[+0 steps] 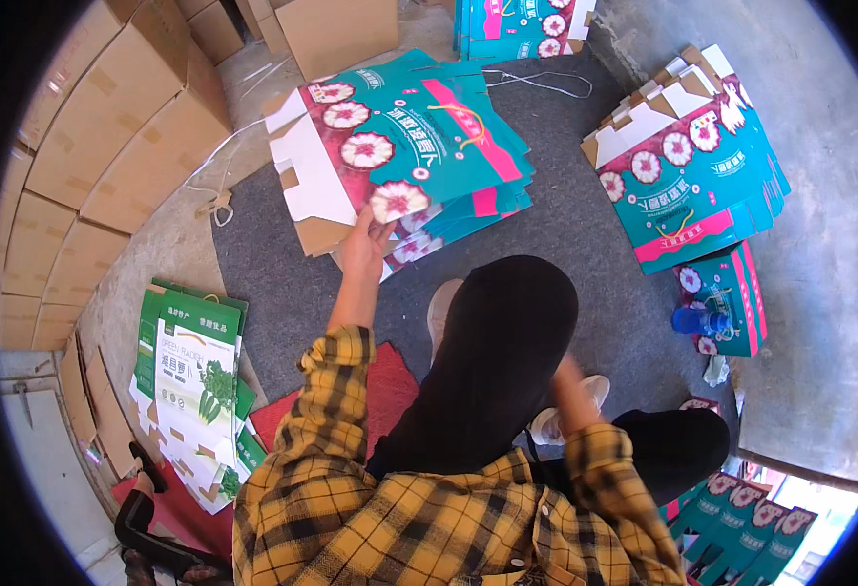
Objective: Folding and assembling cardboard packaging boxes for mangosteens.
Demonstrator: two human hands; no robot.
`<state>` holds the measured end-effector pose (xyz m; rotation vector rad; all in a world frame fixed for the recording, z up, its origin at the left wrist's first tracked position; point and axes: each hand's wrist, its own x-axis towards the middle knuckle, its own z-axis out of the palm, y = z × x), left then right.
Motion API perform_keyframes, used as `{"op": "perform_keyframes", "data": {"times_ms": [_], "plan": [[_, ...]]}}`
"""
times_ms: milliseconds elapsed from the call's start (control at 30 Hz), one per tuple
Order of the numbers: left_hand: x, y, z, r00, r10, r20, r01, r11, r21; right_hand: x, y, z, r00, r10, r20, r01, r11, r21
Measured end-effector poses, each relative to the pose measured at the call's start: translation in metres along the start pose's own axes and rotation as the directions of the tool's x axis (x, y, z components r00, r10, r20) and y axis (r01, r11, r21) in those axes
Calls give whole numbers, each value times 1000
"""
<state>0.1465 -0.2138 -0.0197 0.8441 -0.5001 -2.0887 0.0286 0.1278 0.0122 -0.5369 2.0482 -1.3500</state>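
Note:
A stack of flattened teal gift boxes (419,117) with pink bands, round slice pictures and gold cord handles lies in front of me, slightly left. My left hand (365,239) is at the near left corner of the stack, its fingers closed on the edge of the top flattened box (397,202). White and brown cardboard flaps (316,181) stick out along the left side. My right hand (570,386) hangs beside my bent knee, near my shoe. It is blurred, and the knee hides its fingers.
More teal boxes (692,161) lean by the wall at right, above a blue bottle (699,320). Green-and-white boxes (194,371) stand at left, near a red mat (380,400). Brown cartons (121,127) are piled far left. Another person's foot (146,479) shows lower left.

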Motion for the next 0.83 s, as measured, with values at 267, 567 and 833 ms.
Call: {"op": "perform_keyframes", "data": {"times_ms": [267,567,833], "plan": [[-94,81,60,912,396,103,-405,835,374,-30,59,4,644,647,407,219,354,-909],[-205,108,198,524,591,613,-852,372,370,-25,-160,-134,924,-379,50,366,838,-404],[-294,-68,173,262,-77,962,-942,-238,237,-70,-190,-218,922,-337,-188,379,884,275]]}}
